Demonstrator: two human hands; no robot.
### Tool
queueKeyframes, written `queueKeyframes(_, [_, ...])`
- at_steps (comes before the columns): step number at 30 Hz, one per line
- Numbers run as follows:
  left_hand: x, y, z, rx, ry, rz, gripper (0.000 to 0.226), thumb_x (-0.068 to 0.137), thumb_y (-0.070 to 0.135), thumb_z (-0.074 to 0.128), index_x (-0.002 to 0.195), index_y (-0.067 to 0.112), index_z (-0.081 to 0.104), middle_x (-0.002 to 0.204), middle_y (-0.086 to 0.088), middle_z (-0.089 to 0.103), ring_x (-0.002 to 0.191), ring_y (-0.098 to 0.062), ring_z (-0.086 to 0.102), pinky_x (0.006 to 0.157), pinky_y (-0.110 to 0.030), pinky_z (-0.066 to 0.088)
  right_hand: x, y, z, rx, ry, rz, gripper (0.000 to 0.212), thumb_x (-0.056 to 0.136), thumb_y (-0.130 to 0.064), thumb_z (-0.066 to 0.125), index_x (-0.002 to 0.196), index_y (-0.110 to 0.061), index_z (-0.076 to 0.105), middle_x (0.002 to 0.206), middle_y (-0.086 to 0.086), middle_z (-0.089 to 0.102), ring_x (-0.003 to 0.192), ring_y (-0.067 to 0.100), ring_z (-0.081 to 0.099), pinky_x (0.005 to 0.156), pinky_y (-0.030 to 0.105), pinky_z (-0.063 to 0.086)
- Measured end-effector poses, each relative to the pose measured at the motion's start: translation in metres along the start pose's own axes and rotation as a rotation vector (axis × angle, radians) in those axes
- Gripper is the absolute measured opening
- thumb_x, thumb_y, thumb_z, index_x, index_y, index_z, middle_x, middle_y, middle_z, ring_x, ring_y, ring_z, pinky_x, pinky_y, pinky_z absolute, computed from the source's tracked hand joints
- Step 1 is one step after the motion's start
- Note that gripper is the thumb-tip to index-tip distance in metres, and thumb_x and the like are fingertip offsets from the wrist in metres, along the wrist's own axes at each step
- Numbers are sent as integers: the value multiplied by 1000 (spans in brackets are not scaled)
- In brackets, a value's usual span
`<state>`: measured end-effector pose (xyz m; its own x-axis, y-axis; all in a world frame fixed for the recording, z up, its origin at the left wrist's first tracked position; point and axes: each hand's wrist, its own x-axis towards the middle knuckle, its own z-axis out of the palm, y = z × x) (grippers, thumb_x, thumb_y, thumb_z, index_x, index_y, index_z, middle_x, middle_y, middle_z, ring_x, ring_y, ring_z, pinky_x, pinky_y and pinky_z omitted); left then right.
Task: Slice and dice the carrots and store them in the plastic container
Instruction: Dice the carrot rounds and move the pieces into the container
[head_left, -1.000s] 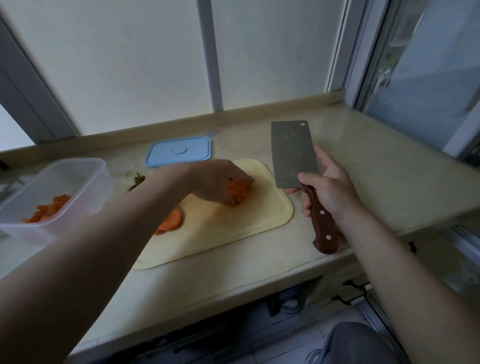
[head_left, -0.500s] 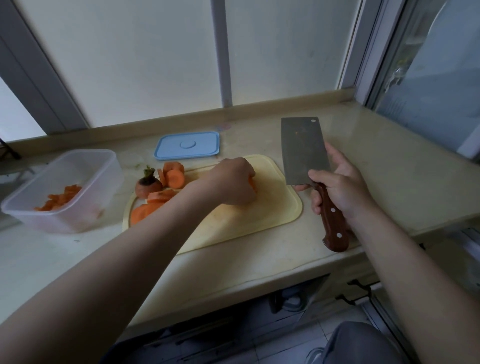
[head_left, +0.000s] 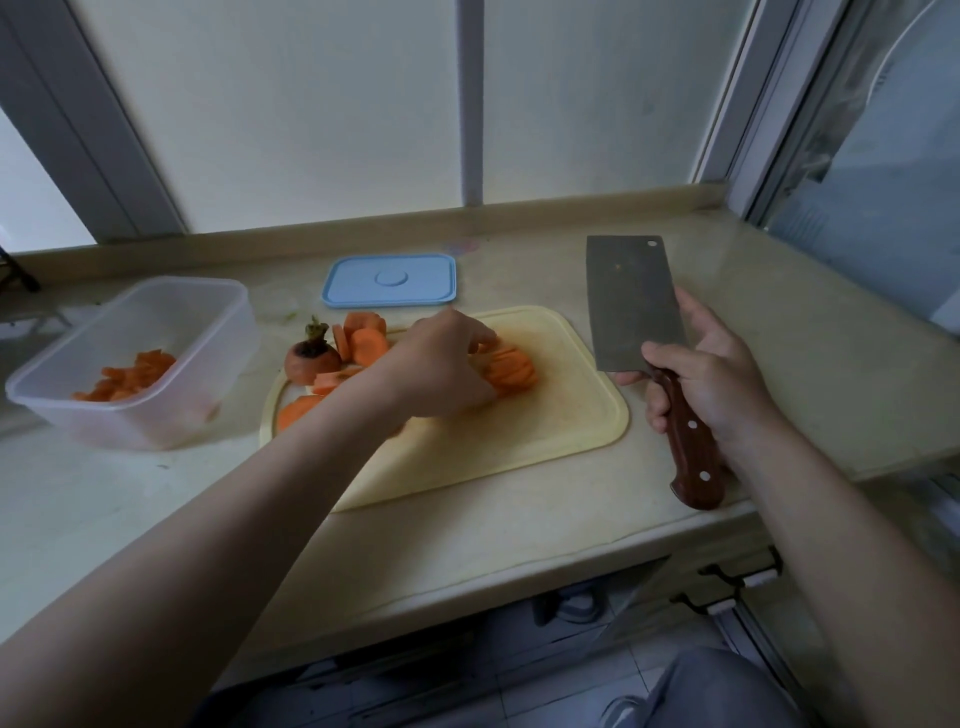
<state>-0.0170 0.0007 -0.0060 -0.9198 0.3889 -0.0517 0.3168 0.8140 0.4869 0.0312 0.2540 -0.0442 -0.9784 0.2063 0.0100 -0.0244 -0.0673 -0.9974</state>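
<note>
Yellow board (head_left: 545, 426), fanned orange carrot slices (head_left: 511, 375), cleaver (head_left: 631, 306) beside

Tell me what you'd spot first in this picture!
The big cleaver stands out, raised in the right hand, right of the yellow cutting board. Next, the bright orange carrot slices the left hand holds mid-board, and the clear plastic container at the left with cut carrot inside.
</note>
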Motion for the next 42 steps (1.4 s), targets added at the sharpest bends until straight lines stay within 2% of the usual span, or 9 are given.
queueKeyframes(2, [4, -1, 2, -9, -9, 19, 64, 81, 27, 77, 140, 18, 55, 123, 0, 63, 108, -16, 60, 95, -31, 50, 0, 0, 1, -8, 5, 0, 73, 101, 3, 51, 161, -34, 31, 71, 25, 71, 36, 18, 49, 36, 27, 42])
queueKeyframes(6, [12, -6, -2, -24, -44, 24, 88, 75, 42, 83, 149, 22, 41, 143, 0, 49, 125, -19, 51, 104, -35, 45, 0, 0, 3, -24, 12, 3, 74, 101, 4, 52, 161, -35, 31, 70, 24, 70, 36, 18, 48, 36, 26, 42])
queueKeyframes(8, [17, -8, -6, 39, -126, 32, 103, 71, 53, 83, 155, 27, 28, 153, 1, 37, 138, -22, 40, 112, -40, 38, 0, 0, 2, -33, 14, 2, 74, 101, 4, 52, 161, -35, 32, 70, 23, 70, 36, 18, 48, 36, 26, 42])
queueKeyframes(11, [22, -9, -5, 124, -233, 55, 110, 70, 62, 79, 156, 33, 18, 156, 4, 33, 141, -22, 34, 115, -42, 33, 0, -1, 2, -44, 8, -1, 73, 101, 4, 51, 160, -36, 33, 70, 24, 70, 36, 18, 48, 36, 26, 42])
queueKeyframes(19, [24, -17, 4, -67, -151, 208, 87, 80, 35, 80, 153, 29, 34, 144, 11, 49, 128, -8, 47, 106, -23, 39, -2, -2, 3, -42, 9, -11, 73, 101, 5, 50, 161, -33, 32, 67, 22, 69, 35, 18, 48, 35, 26, 41])
queueKeyframes(23, [25, -18, 9, -143, -112, 273, 79, 81, 25, 79, 149, 26, 40, 135, 14, 54, 121, -2, 52, 95, -9, 42, -3, -3, 4, -38, 9, -7, 74, 101, 6, 50, 161, -34, 32, 67, 23, 69, 35, 19, 48, 35, 26, 42])
queueKeyframes(34, [14, -22, -1, -76, -87, 266, 78, 81, 31, 79, 149, 26, 41, 135, 11, 53, 120, -5, 52, 104, -23, 44, -7, -10, 9, -65, 28, 14, 74, 100, 7, 50, 160, -34, 34, 65, 20, 69, 34, 19, 48, 34, 26, 41])
queueKeyframes(38, [6, -32, -11, -72, 10, 218, 48, 84, 31, 77, 129, 24, 58, 112, 12, 62, 97, -4, 62, 86, -26, 56, -9, -16, 15, -160, 30, 76, 77, 100, 6, 53, 162, -33, 30, 67, 23, 70, 35, 19, 48, 35, 27, 42])
queueKeyframes(42, [2, -34, -11, 3, 48, 232, 26, 85, 27, 76, 109, 19, 67, 96, 10, 64, 85, -2, 61, 72, -9, 50, -15, -40, 24, -535, -23, 52, 80, 95, 7, 49, 158, -40, 35, 67, 19, 72, 38, 22, 55, 39, 32, 48])
